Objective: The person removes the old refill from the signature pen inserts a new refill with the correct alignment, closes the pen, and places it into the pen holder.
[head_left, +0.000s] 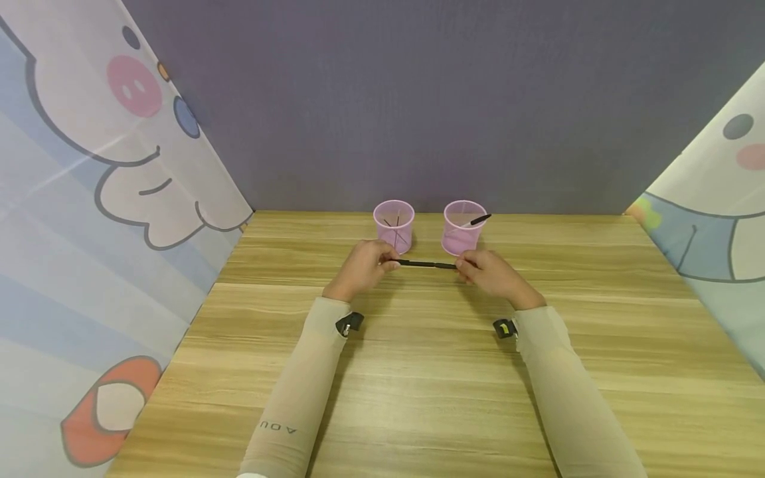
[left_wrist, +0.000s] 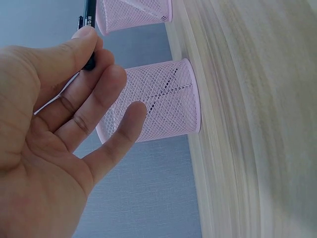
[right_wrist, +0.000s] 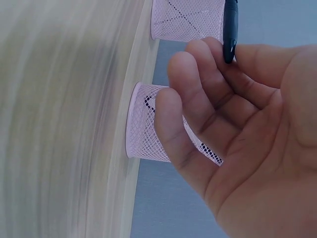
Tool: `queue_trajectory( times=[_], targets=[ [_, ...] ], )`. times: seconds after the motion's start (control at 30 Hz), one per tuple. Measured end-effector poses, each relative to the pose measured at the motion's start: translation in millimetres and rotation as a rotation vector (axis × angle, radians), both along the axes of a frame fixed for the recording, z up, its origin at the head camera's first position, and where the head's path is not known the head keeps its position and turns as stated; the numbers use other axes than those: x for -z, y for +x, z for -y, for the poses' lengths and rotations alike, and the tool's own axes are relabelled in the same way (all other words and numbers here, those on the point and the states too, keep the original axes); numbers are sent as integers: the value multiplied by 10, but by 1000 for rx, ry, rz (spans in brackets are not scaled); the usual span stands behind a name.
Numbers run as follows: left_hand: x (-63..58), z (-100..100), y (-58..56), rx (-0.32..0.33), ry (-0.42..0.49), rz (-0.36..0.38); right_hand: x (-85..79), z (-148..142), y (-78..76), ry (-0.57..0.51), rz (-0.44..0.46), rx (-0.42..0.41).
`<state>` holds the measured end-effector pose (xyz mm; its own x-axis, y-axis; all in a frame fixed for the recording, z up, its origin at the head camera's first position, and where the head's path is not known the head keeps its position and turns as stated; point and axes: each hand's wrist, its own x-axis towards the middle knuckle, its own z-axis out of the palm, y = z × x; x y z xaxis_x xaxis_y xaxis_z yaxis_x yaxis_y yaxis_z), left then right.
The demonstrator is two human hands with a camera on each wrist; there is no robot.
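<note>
A slim black pen point(head_left: 421, 264) with a clip is held level above the table, in front of two pink mesh pen cups. My left hand point(head_left: 366, 267) pinches its left end between thumb and fingertips. At the other end, my right hand point(head_left: 491, 272) pinches the tip between thumb and index finger. In the left wrist view, pale lettering shows on the pen point(left_wrist: 89, 17), and the little finger spreads away from it. Behind my left hand stands the left cup point(head_left: 394, 232), holding thin dark sticks that cross. The right cup point(head_left: 459, 240) holds a black-ended pen point(head_left: 480, 219) leaning right.
Both cups stand upright near the back edge of the wood-grain table point(head_left: 430, 385). Directly behind rises a dark grey panel point(head_left: 442, 106). Cartoon-printed curtains hang at the left point(head_left: 72, 265) and right point(head_left: 717, 219) sides.
</note>
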<state>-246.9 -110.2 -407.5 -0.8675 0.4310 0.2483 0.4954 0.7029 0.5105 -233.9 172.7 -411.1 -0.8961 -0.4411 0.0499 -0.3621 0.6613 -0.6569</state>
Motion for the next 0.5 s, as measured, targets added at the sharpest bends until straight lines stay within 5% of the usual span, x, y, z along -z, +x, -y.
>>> queue_trajectory(
  times=[0.5],
  targets=[
    [4,-6,-1,0,8,-1,20,-7,-5,-5,11,4]
  ],
)
